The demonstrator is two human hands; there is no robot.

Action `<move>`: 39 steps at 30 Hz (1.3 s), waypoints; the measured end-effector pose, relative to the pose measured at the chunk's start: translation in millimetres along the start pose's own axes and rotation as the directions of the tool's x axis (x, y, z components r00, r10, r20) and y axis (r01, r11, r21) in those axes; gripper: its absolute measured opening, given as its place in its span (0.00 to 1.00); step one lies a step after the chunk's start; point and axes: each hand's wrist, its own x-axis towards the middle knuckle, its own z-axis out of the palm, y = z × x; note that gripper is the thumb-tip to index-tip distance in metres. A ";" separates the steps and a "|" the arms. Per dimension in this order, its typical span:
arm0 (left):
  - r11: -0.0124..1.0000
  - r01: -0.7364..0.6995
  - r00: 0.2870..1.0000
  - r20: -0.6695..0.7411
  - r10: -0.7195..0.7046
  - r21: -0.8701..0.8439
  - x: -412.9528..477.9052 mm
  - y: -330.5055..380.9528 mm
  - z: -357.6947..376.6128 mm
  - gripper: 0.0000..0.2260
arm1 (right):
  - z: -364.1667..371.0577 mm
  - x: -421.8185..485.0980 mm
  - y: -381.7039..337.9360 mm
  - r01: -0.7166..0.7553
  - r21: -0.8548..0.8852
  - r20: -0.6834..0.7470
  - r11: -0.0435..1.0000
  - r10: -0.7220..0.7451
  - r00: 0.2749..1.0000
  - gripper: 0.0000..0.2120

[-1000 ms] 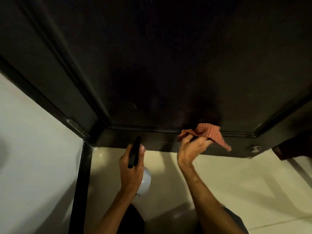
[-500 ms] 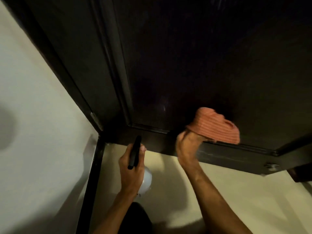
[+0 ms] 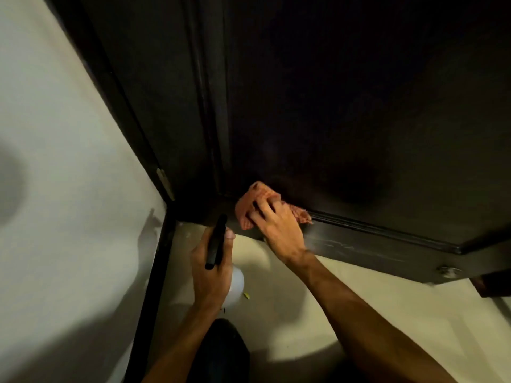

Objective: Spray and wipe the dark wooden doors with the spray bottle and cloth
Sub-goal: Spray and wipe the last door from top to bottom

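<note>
- Right hand (image 3: 276,228) on the cloth (image 3: 250,205): fingers apart, bent into the bunched fabric, pressing it on the door (image 3: 345,106).
- The cloth is orange-red with a fine check. It sits low on the door, near its left edge, where the panel moulding meets the bottom rail (image 3: 359,246).
- Left hand (image 3: 211,269) is wrapped round the neck of the bottle (image 3: 237,283). The thumb lies beside the black sprayer head, which points away toward the door bottom. I cannot tell whether a finger is on the trigger.
- The bottle is held above the floor (image 3: 373,313), just left of the right wrist and clear of the door. Only a bit of its white body shows below the hand.
- Step in hand, as I judge it: wiping the lower left corner, with spraying paused.
- Progress: pale streaks show on the rail right of the hand. They could be wet wipe marks or dust, and I cannot tell which.
- The panel above is too dark to tell wiped from unwiped.
- Working this low suggests the door is late in its pass, but that is only a guess.
- Left to do, by my reading: the rest of the rail toward the right, then any other door. No second door can be made out here.
- Writing: none legible. No brand or label shows on the bottle or the cloth, and the hand covers most of the bottle.
- Also present: a pale wall (image 3: 69,161) at left and a hinge (image 3: 166,183) on the frame.
</note>
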 end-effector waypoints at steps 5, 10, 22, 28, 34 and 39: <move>0.992 0.068 0.997 0.043 -0.064 -0.103 -5.5 -16.9 29.5 0.12 | 10.2 -93.1 38.6 -0.435 0.157 0.152 0.887 0.414 0.898 0.28; 0.988 0.055 0.994 0.104 -0.040 -0.147 -19.5 -31.6 68.1 0.17 | 23.9 -143.0 58.2 -0.801 0.457 -0.107 0.386 0.918 0.382 0.28; 0.996 0.041 0.973 0.229 -0.021 -0.084 -31.2 -27.0 99.5 0.14 | 63.1 -86.1 33.2 0.181 0.548 0.834 -0.817 0.550 -0.042 0.15; 0.996 0.044 0.961 0.275 -0.021 -0.077 -31.1 -21.7 117.3 0.15 | 39.0 -89.8 51.1 0.334 0.605 0.794 -0.723 0.580 -0.183 0.17; 0.994 0.059 0.955 0.294 -0.030 -0.089 -34.7 -15.5 137.4 0.10 | 38.5 -120.8 80.0 0.258 0.608 0.787 -0.751 0.613 -0.070 0.15; 0.997 0.035 0.948 0.318 -0.010 -0.072 -40.4 -15.9 147.9 0.11 | 26.7 -100.0 71.5 0.319 0.597 0.802 -0.736 0.563 -0.202 0.14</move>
